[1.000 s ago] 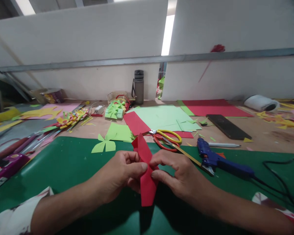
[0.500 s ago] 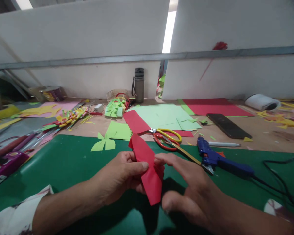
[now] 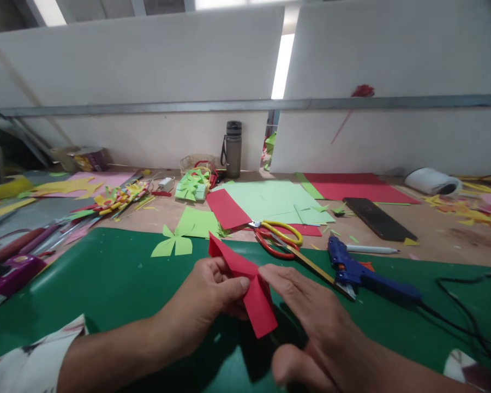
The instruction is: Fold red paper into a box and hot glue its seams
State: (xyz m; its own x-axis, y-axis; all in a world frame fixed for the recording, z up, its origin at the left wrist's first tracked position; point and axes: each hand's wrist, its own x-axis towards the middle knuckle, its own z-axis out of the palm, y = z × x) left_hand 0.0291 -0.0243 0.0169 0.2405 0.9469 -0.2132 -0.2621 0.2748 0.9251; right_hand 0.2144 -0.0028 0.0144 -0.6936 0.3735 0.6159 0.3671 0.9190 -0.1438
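Observation:
A folded piece of red paper [image 3: 263, 312] is held above the green mat, creased across its middle with its ends bent. My left hand [image 3: 200, 297] pinches it at the left, thumb on top near the crease and fingers behind. Against its right edge rest the stretched fingertips of my right hand [image 3: 319, 319]; the thumb stands well apart below. Just beyond the hands lie yellow-and-red-handled scissors [image 3: 276, 251], their blades near a flat red paper piece [image 3: 228, 208]. A gold-coloured craft knife [image 3: 316, 268] lies to the right of the scissors.
A blue glue gun [image 3: 387, 285] with a black cord lies at right on the green mat [image 3: 118, 273]. Behind it are a white pen [image 3: 372, 249] and a dark phone [image 3: 378, 218]. Pale green sheets [image 3: 265, 195], a bottle [image 3: 233, 150] and paper flowers [image 3: 118, 197] stand or lie farther back.
The red paper has tilted and bent more sharply at its crease, its top end leaning left. My right fingers have straightened and drawn together against its edge. The camera view has shifted slightly upward.

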